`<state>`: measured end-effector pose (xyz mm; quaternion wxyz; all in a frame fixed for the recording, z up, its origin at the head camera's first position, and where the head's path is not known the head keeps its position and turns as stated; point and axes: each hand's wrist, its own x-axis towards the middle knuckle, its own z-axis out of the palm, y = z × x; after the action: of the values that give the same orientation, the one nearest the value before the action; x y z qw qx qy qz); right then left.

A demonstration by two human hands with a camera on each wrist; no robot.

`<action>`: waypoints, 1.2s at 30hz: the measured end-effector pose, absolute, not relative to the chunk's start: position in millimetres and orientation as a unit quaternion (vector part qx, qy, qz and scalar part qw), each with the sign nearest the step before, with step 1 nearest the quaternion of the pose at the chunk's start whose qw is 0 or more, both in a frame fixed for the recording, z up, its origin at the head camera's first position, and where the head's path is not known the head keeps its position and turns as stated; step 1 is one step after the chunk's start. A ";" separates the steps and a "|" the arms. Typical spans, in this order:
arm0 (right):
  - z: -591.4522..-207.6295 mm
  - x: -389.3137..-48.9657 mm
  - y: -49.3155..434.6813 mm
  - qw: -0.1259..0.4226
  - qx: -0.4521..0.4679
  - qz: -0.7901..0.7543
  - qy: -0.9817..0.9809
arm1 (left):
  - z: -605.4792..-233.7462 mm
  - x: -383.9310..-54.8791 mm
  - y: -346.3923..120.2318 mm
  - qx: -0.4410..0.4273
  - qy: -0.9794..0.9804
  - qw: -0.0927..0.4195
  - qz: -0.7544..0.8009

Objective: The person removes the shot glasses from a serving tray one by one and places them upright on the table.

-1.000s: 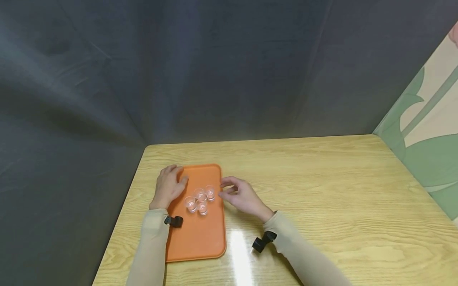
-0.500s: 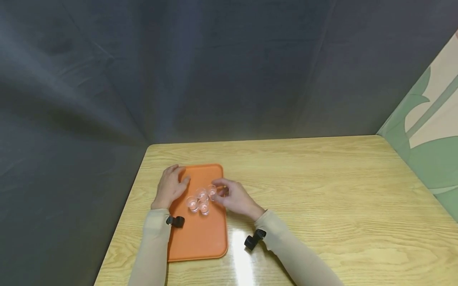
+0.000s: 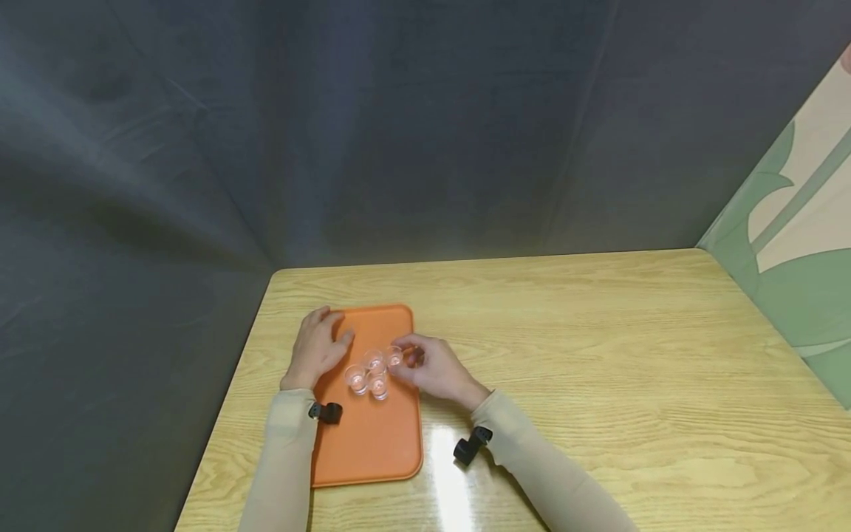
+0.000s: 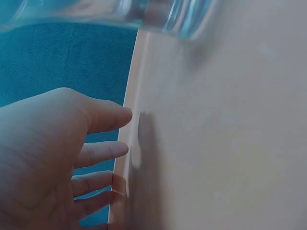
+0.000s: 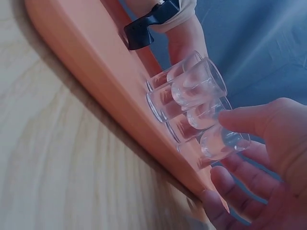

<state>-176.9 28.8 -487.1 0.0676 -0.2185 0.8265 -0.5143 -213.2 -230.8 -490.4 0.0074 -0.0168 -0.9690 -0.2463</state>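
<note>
Several clear shot glasses (image 3: 378, 386) with thick bases stand upright in a tight cluster on an orange tray (image 3: 368, 447). My right hand (image 3: 431, 367) reaches over the tray's right rim and pinches the rightmost glass (image 5: 218, 143) near its mouth, thumb on one side and forefinger on the other. This glass still stands beside the others. At the tray's upper left, my left hand (image 3: 315, 349) lies along the rim with relaxed fingers. In the left wrist view, its fingertips (image 4: 120, 148) meet the rim, and part of a glass (image 4: 182, 17) shows above them.
The tray lies on the left part of a wood-grain table (image 3: 565, 355). A dark curtain (image 3: 425, 133) hangs behind and to the left. On the right is a wall with a leaf pattern (image 3: 811, 295).
My right hand has moved left from beside the tray's right rim to the rightmost glass and taken hold of it. My left hand has stayed at the tray's left rim.
</note>
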 end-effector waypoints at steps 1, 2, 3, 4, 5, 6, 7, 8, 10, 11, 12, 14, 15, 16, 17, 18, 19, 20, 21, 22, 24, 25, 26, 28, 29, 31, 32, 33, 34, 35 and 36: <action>-487.4 -177.0 28.9 0.066 -0.217 -0.516 0.826 | -490.7 -213.2 -230.9 -0.016 -0.969 0.006 -0.248; -487.5 -177.0 29.0 0.064 -0.214 -0.518 0.826 | -491.0 -213.2 -231.0 -0.015 -0.969 0.005 -0.249; -487.8 -177.1 29.2 0.063 -0.211 -0.519 0.826 | -491.4 -213.3 -231.0 -0.015 -0.969 0.004 -0.248; -488.2 -177.1 29.5 0.062 -0.207 -0.521 0.826 | -491.7 -213.4 -230.9 -0.015 -0.969 0.003 -0.247; -488.7 -177.2 29.7 0.062 -0.204 -0.525 0.824 | -492.1 -213.6 -230.9 -0.014 -0.969 0.002 -0.246; -488.8 -177.2 30.0 0.063 -0.199 -0.529 0.823 | -492.3 -213.7 -231.0 -0.013 -0.969 0.000 -0.247; -488.9 -177.1 30.2 0.064 -0.195 -0.533 0.821 | -492.6 -213.7 -231.0 -0.013 -0.969 -0.001 -0.247; -489.0 -177.0 30.4 0.064 -0.192 -0.536 0.819 | -493.0 -213.7 -231.1 -0.012 -0.969 -0.002 -0.247; -489.3 -176.8 31.0 0.064 -0.186 -0.543 0.816 | -493.4 -213.6 -231.2 -0.010 -0.968 -0.005 -0.249; -489.3 -176.8 31.2 0.064 -0.184 -0.545 0.815 | -493.7 -213.5 -231.3 -0.009 -0.968 -0.007 -0.251; -489.0 -176.6 31.4 0.063 -0.183 -0.547 0.815 | -493.8 -213.4 -231.3 -0.009 -0.968 -0.007 -0.252; -488.3 -176.5 32.3 0.063 -0.181 -0.552 0.811 | -493.6 -213.2 -231.3 -0.010 -0.967 -0.008 -0.253; -488.0 -176.4 32.7 0.063 -0.180 -0.555 0.810 | -493.3 -213.2 -231.2 -0.010 -0.967 -0.009 -0.253; -487.4 -176.3 33.2 0.065 -0.178 -0.558 0.808 | -493.0 -213.2 -231.0 -0.011 -0.967 -0.009 -0.253; -486.7 -176.3 33.8 0.067 -0.175 -0.562 0.806 | -492.5 -213.3 -230.9 -0.011 -0.967 -0.010 -0.253; -486.3 -176.3 34.4 0.070 -0.172 -0.566 0.803 | -492.0 -213.4 -230.8 -0.012 -0.967 -0.011 -0.253; -485.7 -176.1 35.0 0.072 -0.168 -0.571 0.800 | -491.7 -213.5 -230.7 -0.013 -0.968 -0.010 -0.251; -485.4 -176.1 35.6 0.075 -0.164 -0.576 0.797 | -491.5 -213.8 -230.7 -0.014 -0.968 -0.010 -0.251; -485.3 -176.1 36.1 0.076 -0.161 -0.580 0.795 | -491.3 -213.9 -230.7 -0.014 -0.968 -0.010 -0.251; -485.3 -176.3 36.6 0.078 -0.157 -0.585 0.792 | -491.2 -214.0 -230.6 -0.013 -0.968 -0.009 -0.250; -486.7 -176.9 37.6 0.078 -0.153 -0.597 0.784 | -491.3 -214.2 -230.8 -0.013 -0.968 -0.009 -0.249; -486.7 -177.0 38.0 0.077 -0.152 -0.603 0.779 | -491.4 -214.2 -230.8 -0.013 -0.968 -0.009 -0.249; -487.4 -177.3 38.4 0.075 -0.152 -0.610 0.774 | -491.3 -214.1 -230.9 -0.011 -0.968 -0.010 -0.251; -487.4 -177.7 39.1 0.069 -0.153 -0.622 0.765 | -491.3 -213.8 -230.9 -0.010 -0.968 -0.011 -0.251; -487.2 -177.8 39.6 0.067 -0.153 -0.627 0.761 | -491.1 -213.5 -230.8 -0.009 -0.968 -0.011 -0.251; -486.3 -177.8 40.4 0.062 -0.150 -0.634 0.756 | -490.9 -213.0 -230.7 -0.009 -0.968 -0.010 -0.251; -486.3 -178.0 40.9 0.060 -0.147 -0.635 0.756 | -490.9 -212.9 -230.9 -0.009 -0.968 -0.010 -0.252; -486.3 -178.2 41.5 0.059 -0.144 -0.635 0.757 | -491.0 -212.8 -231.0 -0.009 -0.967 -0.010 -0.253; -486.5 -178.3 42.3 0.057 -0.141 -0.636 0.757 | -491.1 -212.7 -231.1 -0.011 -0.967 -0.008 -0.253; -487.2 -178.6 43.0 0.055 -0.137 -0.635 0.758 | -491.5 -212.6 -231.3 -0.012 -0.967 -0.006 -0.253; -488.0 -179.0 43.9 0.054 -0.134 -0.634 0.759 | -491.9 -212.6 -231.5 -0.012 -0.967 -0.005 -0.254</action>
<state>-179.0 43.9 -488.0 0.0544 -0.1341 0.7594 -0.6344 -212.6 -231.5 -491.9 -0.0055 -0.0125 -0.9672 -0.2536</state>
